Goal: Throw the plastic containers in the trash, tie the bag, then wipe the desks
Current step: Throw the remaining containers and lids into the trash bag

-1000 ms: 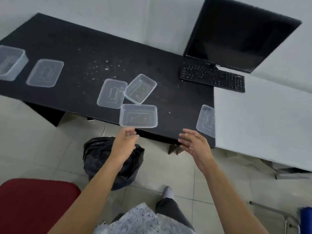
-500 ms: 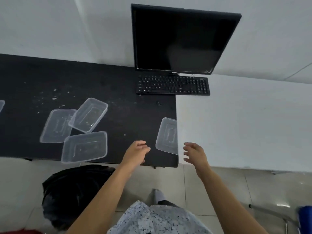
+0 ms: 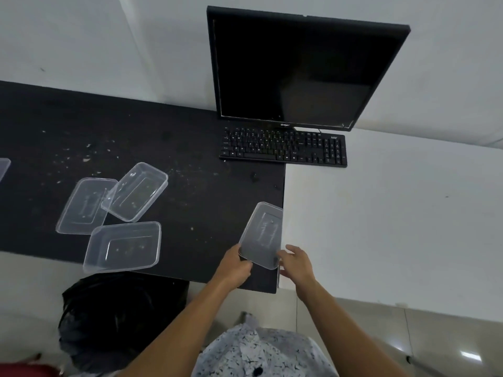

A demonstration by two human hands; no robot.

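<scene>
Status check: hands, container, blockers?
Left hand grips clear rectangular plastic container at edge of black desk. Right hand open beside it. Black trash bag on floor below, nothing between.

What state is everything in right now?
Monitor: off, dark.
Black desk: strewn with crumbs.
Near lid: gripped at a corner by the left hand.
Right hand: open, beside that lid.
Front tub: empty, overhanging desk edge.
Back tub: empty, overlapping the far lid.
Trash bag: on floor; tied or not, unclear.

left desk [image 3: 190,148]: butted against right desk [image 3: 394,227].
keyboard [image 3: 283,148]: laid across their seam, at the back.
monitor [image 3: 299,69]: stood behind keyboard.
three containers [image 3: 122,247]: grouped front-left on left desk.
lone container [image 3: 262,235]: at left desk's right edge.
trash bag [image 3: 117,317]: on floor, before left desk.
</scene>
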